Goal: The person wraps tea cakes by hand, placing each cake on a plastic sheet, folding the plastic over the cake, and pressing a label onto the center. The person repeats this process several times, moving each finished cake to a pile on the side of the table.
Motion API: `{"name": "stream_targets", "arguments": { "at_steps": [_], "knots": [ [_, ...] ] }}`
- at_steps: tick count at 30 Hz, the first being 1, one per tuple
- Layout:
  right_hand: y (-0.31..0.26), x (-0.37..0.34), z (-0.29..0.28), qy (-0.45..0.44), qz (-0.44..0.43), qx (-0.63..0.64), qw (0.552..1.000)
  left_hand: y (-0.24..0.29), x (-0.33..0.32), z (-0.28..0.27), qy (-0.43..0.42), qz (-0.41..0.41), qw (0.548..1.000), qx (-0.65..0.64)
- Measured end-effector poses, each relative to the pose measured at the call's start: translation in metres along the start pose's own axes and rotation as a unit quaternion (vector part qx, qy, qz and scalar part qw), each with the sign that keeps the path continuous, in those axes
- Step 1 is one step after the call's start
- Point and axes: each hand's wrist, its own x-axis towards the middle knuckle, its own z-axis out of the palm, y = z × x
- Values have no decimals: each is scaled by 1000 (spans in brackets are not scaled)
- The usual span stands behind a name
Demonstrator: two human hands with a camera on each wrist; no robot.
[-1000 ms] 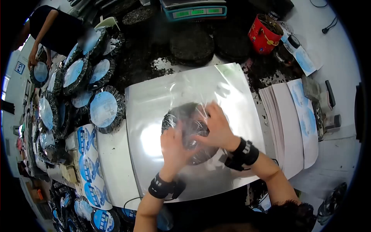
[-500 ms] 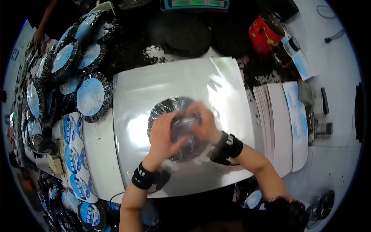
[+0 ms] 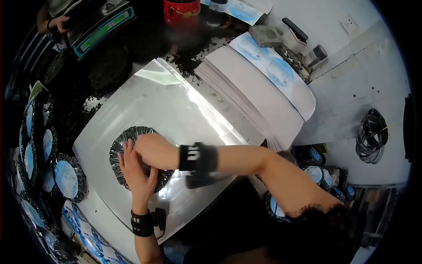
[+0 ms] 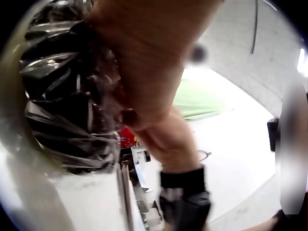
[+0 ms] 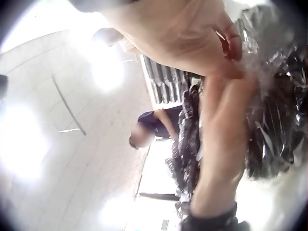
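A dark round cake wrapped in clear plastic film [image 3: 118, 159] lies flat on the left part of a shiny, film-like stack of sheets [image 3: 193, 116]. My left hand [image 3: 139, 179] rests on the cake with its fingers stretched out and the thumb spread to the right. Across the cake's middle reaches my right hand [image 3: 154, 150], its fingertips hidden in the head view. In the right wrist view, the curled fingers of that hand pinch bunched clear film [image 5: 262, 57] at the middle of the cake. The left wrist view shows the pleated film [image 4: 72, 110] around the cake's side.
Wrapped cakes with blue round labels [image 3: 67, 178] are piled at the left. A stack of white paper [image 3: 255, 83] lies right of the sheets, with a label strip [image 3: 274, 66] on it. Behind stand a red bucket [image 3: 182, 15] and a scale [image 3: 105, 31]. Another person [image 5: 154, 125] is nearby.
The head view has swung to the right, shifting the cake leftward in it. My right forearm now crosses sideways over the sheets, and the hands have drawn close together over the cake.
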Motion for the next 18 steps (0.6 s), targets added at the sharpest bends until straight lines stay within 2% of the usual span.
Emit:
{"name": "stream_targets", "arguments": {
  "at_steps": [1,2,3,4,5,6,7,8,9,10,13,16,18],
  "knots": [
    [5,12,3,40,-1,0,999,7,-4,-3,17,-7,999,-35],
    [18,8,2,62,-29,112,991,11,-3,-2,39,-17,996,-73],
    [31,-12,-9,75,-54,223,970,14,-2,6,33,-30,999,5],
    [45,-37,-21,88,-72,333,936,16,-4,6,18,-41,999,18],
    [76,-64,-52,92,46,371,923,19,-1,4,8,-52,998,27],
    [121,-104,-82,237,60,124,962,22,0,3,-2,-65,997,34],
    [165,-143,-114,365,148,-125,911,23,2,3,8,-61,997,41],
    [251,-201,-144,382,250,-219,862,24,3,2,8,-63,997,43],
    [287,-242,-174,348,199,-430,809,25,4,2,9,-66,997,46],
    [321,-266,-188,326,235,-508,762,27,4,2,7,-68,996,49],
    [341,-266,-204,166,341,-440,814,29,5,1,11,-69,997,45],
    [332,-269,-252,94,490,-271,823,28,4,-1,14,-60,997,55],
    [385,-304,-271,239,422,-155,861,25,3,3,21,-56,996,64]
  ]
}}
